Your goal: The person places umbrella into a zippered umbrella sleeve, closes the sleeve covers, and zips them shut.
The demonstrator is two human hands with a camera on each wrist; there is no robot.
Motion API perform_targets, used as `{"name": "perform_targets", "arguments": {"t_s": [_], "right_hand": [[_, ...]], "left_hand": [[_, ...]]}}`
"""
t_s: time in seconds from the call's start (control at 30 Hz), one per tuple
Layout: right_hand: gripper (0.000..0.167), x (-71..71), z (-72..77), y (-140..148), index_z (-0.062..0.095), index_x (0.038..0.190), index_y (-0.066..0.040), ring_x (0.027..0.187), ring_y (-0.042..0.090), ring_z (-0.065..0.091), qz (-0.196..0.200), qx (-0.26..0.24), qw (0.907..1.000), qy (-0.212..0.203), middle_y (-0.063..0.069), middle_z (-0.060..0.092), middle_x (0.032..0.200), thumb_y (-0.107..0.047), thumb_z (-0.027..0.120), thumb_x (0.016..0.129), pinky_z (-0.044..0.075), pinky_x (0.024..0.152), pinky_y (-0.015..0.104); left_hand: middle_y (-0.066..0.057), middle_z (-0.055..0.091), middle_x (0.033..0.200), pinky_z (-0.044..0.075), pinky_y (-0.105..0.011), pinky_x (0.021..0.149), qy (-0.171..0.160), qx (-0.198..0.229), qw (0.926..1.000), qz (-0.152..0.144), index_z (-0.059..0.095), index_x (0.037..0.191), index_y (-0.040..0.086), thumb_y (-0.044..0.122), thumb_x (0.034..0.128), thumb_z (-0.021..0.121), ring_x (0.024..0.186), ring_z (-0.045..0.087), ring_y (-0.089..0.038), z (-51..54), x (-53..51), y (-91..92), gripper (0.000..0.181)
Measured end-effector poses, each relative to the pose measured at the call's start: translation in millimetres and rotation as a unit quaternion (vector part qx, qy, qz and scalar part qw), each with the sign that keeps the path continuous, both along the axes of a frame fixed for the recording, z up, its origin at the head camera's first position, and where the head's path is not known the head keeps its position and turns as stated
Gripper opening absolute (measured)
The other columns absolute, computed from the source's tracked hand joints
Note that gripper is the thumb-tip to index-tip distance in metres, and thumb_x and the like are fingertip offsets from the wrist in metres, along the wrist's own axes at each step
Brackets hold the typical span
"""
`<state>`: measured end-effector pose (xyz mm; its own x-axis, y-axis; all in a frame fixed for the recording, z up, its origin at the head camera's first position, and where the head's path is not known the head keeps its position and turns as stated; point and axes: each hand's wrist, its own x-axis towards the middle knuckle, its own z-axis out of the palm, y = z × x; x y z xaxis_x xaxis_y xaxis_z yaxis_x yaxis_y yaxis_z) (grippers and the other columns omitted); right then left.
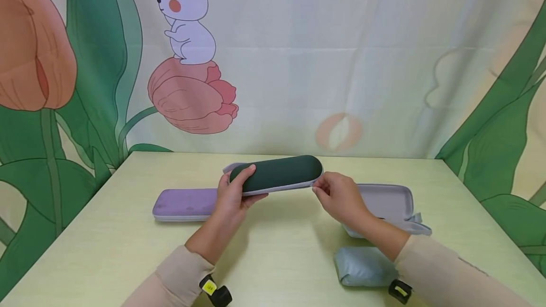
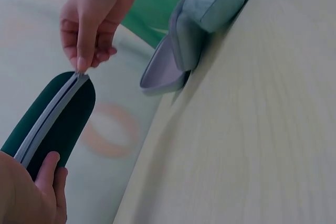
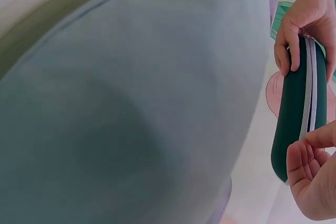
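A long green case held up over the table

The green case has smooth sides and round ends, like a fat bean. A pale zipper runs along its edge. The left hand grips one end, with the thumb on top. The right hand pinches the zipper at the other end, finger and thumb close together.

On the table, a flat purple case is partly hidden by the left hand. Behind the right arm is an open grey case with round corners. Nearer is a puffy blue bundle, soft and a bit crinkly.

The table is pale yellow, with fine lines like wood. Behind it hangs a cloth with creases, a white bunny, big tulips and green leaves.
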<state>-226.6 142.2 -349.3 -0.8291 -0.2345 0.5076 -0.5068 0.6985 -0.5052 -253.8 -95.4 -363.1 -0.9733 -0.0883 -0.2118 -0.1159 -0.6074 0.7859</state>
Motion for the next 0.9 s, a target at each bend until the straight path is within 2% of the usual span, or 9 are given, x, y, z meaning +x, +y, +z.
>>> {"name": "perform_targets", "arguments": {"t_s": [0.17,0.33,0.47,0.6,0.67,0.73,0.9], "right_hand": [[0.005,-0.1,-1.1,-4,0.068,0.083,-0.006,0.063,0.012,0.052,-0.024,-0.015,0.9996,-0.008,-0.001,0.062,0.071,-0.003,0.072,0.085,0.046,0.059,0.03],[0.004,2.4,-0.8,-7,0.068,0.083,-0.004,0.065,0.014,0.056,-0.04,-0.036,0.9984,-0.017,0.001,0.065,0.074,-0.003,0.07,0.086,0.048,0.062,0.031],[0.004,3.1,-2.3,-5,0.066,0.086,-0.002,0.068,0.017,0.058,-0.052,-0.065,0.9953,-0.048,0.004,0.066,0.077,-0.004,0.068,0.089,0.049,0.063,0.031],[0.005,1.4,-3.2,1,0.064,0.089,0.0,0.07,0.019,0.059,-0.065,-0.102,0.9884,-0.092,0.006,0.066,0.079,-0.005,0.065,0.091,0.049,0.061,0.029],[0.005,-0.5,-2.1,3,0.062,0.089,0.0,0.072,0.02,0.059,-0.071,-0.117,0.9848,-0.107,0.008,0.066,0.08,-0.004,0.063,0.092,0.048,0.062,0.028],[0.005,-2.5,-0.2,5,0.06,0.088,0.0,0.074,0.022,0.061,-0.08,-0.126,0.9821,-0.115,0.009,0.067,0.081,-0.002,0.061,0.092,0.048,0.063,0.028],[0.005,-6.5,5.8,7,0.057,0.088,0.001,0.08,0.027,0.065,-0.084,-0.144,0.9771,-0.133,0.013,0.068,0.084,-0.001,0.057,0.093,0.051,0.069,0.031]], "left_hand": [[-0.017,0.045,0.129,0.052,-0.057,0.081,-0.002,0.03,0.9995,-0.01,0.039,0.133,0.013,0.035,0.0964,0.061,0.097,0.063,-0.03,-2.5,3.2,7.8,0.048],[-0.017,0.046,0.128,0.055,-0.054,0.076,0.001,0.046,0.9985,-0.03,0.044,0.131,0.012,0.033,0.101,0.051,0.098,0.062,-0.031,-4.3,4.9,10.9,0.038],[-0.015,0.049,0.125,0.057,-0.048,0.074,0.01,0.038,0.9981,-0.047,0.047,0.126,0.01,0.026,0.0982,0.057,0.096,0.063,-0.028,-4.2,6.1,11.3,0.034],[-0.016,0.049,0.125,0.057,-0.039,0.072,0.019,0.0,0.9981,-0.058,0.036,0.132,0.014,0.02,0.0936,0.064,0.093,0.063,-0.024,-5.5,9.9,9.5,0.048],[-0.017,0.048,0.127,0.057,-0.036,0.071,0.024,-0.024,0.9965,-0.077,0.033,0.137,0.016,0.017,0.0922,0.066,0.092,0.063,-0.022,-6.3,12.2,7.5,0.056],[-0.017,0.05,0.128,0.056,-0.033,0.07,0.029,-0.044,0.9926,-0.109,0.036,0.141,0.014,0.014,0.0912,0.065,0.091,0.064,-0.022,-7.1,14.1,5.7,0.057],[-0.013,0.058,0.12,0.057,-0.031,0.07,0.043,-0.069,0.9781,-0.192,0.046,0.139,0.009,0.008,0.0883,0.064,0.087,0.067,-0.02,-7.7,17.6,1.4,0.053]]}}
